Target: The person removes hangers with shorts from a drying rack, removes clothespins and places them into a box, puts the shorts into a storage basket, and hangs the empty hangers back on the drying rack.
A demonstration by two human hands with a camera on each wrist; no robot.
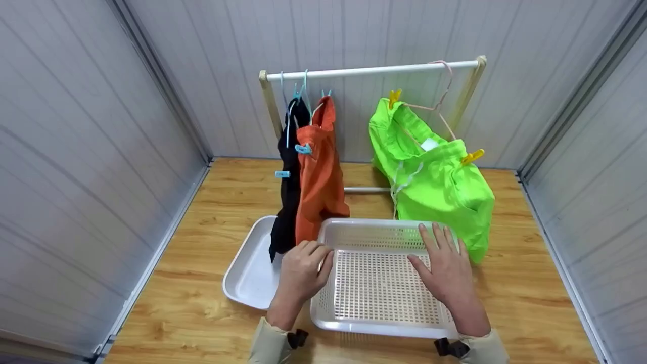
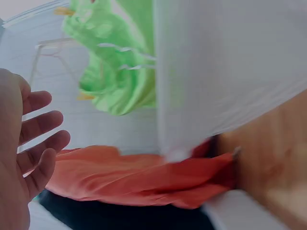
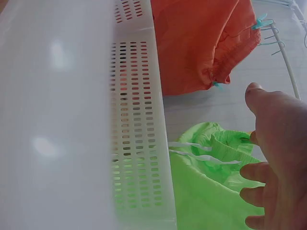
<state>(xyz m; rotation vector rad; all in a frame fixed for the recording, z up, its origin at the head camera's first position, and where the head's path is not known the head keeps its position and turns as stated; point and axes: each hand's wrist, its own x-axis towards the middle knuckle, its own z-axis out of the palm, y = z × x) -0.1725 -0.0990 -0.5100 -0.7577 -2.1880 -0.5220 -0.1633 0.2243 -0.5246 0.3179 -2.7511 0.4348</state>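
Note:
A white perforated plastic basket (image 1: 384,329) sits on the wooden floor in front of me in the head view. My left hand (image 1: 302,270) is over its left rim, fingers loosely curled. The left wrist view shows this hand (image 2: 29,143) holding nothing, apart from the basket wall (image 2: 206,72). Above the basket's right side, my right hand (image 1: 447,275) has its fingers spread; the right wrist view likewise shows nothing in that hand (image 3: 276,158). Behind the basket hang a bright green drawstring garment (image 1: 434,187), an orange garment (image 1: 321,187) and a black garment (image 1: 289,197).
The garments hang from hangers on a rack with a white rail (image 1: 374,71). Yellow clips (image 1: 472,156) hold the green one, blue clips (image 1: 303,148) the orange one. A white tray (image 1: 250,283) lies left of the basket, partly under the black garment. Pale panel walls (image 1: 86,151) enclose the space.

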